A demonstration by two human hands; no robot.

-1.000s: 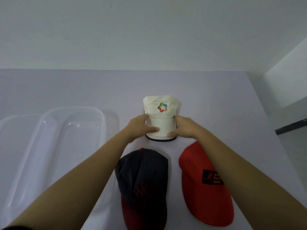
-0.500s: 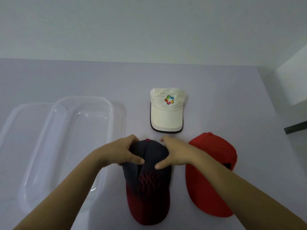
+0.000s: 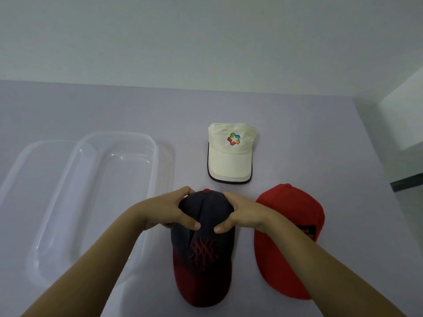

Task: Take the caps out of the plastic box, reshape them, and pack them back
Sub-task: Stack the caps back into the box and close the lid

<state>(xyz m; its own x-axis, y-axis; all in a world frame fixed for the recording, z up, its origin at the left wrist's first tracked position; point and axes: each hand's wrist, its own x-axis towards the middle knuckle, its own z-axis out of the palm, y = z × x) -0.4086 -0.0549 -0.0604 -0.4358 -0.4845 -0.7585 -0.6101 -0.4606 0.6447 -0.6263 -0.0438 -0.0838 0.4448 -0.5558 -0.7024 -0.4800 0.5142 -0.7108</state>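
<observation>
Three caps lie on the pale table. A navy cap with a dark red brim (image 3: 203, 252) is nearest me; my left hand (image 3: 167, 210) and my right hand (image 3: 242, 212) grip its crown from either side, thumbs pressing on top. A cream cap with a coloured logo (image 3: 230, 154) lies flat just beyond it. A red cap (image 3: 286, 227) lies to the right, partly hidden by my right forearm. The clear plastic box (image 3: 91, 197) stands to the left with nothing in it.
A clear lid (image 3: 20, 170) lies under or beside the box at the far left. The table's (image 3: 320, 138) right edge runs near the red cap, with a white block and a dark ledge beyond it.
My hands left the cream cap, which now lies flat, and came back to the navy cap. They now squeeze its crown more tightly than half a second ago.
</observation>
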